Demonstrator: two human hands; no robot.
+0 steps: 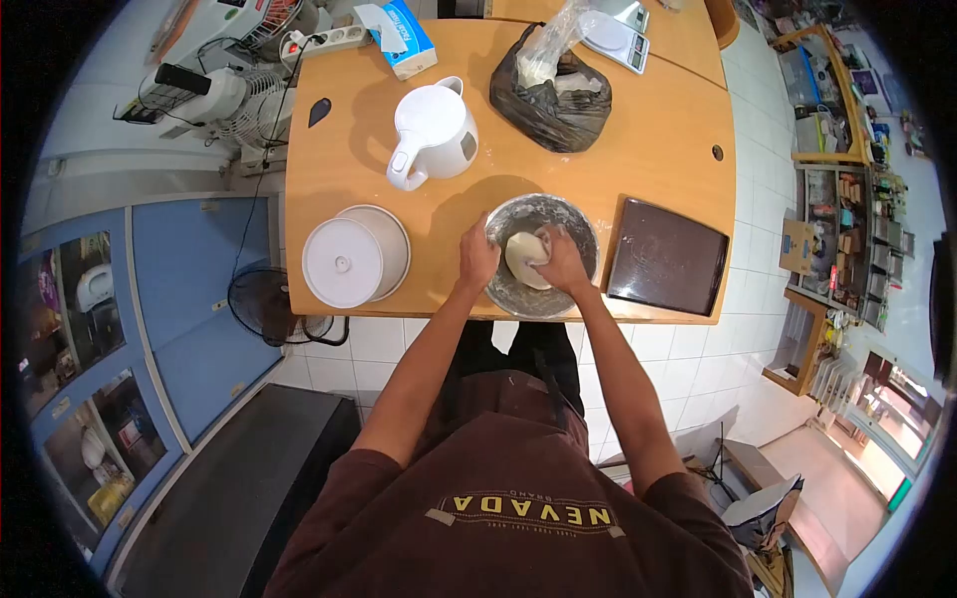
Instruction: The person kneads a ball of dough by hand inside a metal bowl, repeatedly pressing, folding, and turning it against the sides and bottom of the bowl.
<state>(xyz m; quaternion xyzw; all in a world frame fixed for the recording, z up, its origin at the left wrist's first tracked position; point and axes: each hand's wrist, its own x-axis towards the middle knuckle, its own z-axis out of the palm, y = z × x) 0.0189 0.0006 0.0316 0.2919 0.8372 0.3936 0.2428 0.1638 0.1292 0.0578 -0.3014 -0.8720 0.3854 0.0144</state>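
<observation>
One round silver metal bowl (pixel 538 305), marked with pale residue, is set at the near edge of the light-brown wooden tabletop (pixel 658 130). Its left rim is held by the left hand (pixel 479 256), closed over the edge. Inside the bowl, a smooth, cream-coloured lump of dough (pixel 522 261) is touched by the right hand (pixel 561 259), its fingers curled; how firmly they are closed cannot be told. Right of the bowl, a dark-brown rectangular tray (pixel 668 257) is placed; left of it, a white cylindrical lidded container (pixel 344 264). Beyond the bowl, a white electric kettle (pixel 434 130) and a black plastic bag (pixel 548 118) are seen.
</observation>
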